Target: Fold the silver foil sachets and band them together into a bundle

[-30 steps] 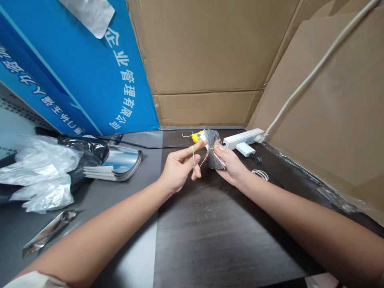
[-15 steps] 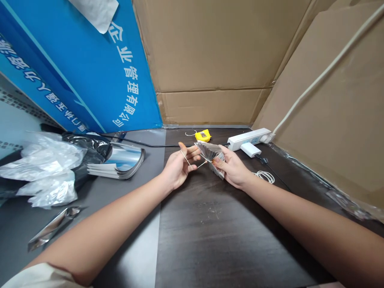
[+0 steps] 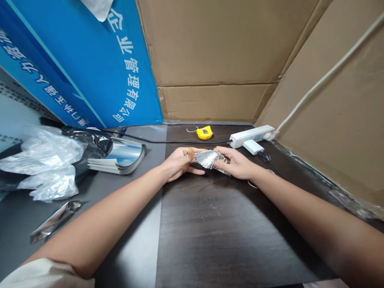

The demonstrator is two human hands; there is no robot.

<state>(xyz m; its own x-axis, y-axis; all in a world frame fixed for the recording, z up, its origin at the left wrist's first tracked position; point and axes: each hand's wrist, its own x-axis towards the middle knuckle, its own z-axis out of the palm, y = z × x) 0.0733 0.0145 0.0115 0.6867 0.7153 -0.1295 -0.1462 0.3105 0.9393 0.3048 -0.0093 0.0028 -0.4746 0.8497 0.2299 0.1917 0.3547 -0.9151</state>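
A bundle of thin silvery foil sheets (image 3: pixel 205 159), pinched narrow toward its right and fanned out toward its left, is held above the dark table. My right hand (image 3: pixel 237 163) is closed around the bundle's right part, thumb on the near side. My left hand (image 3: pixel 179 163) is at the fanned end, its thumb raised against the sheet edges and a lower finger stretched out underneath. A thin pale rubber band (image 3: pixel 188 157) shows at the left thumb; the rest of it is mostly hidden by the fingers and the foil.
Behind the hands lie a yellow tape measure (image 3: pixel 205 133) and a white power strip (image 3: pixel 252 136) with a plugged-in adapter (image 3: pixel 253 147). To the left are curved silver sheets (image 3: pixel 126 154), crumpled clear plastic bags (image 3: pixel 51 160) and a folded foil piece (image 3: pixel 55 222). Cardboard walls (image 3: pixel 216 44) enclose the back and right.
My left hand has moved in against the bundle, and the band stretched between its fingers is now mostly out of sight. The bundle has turned, its fanned end now facing left.
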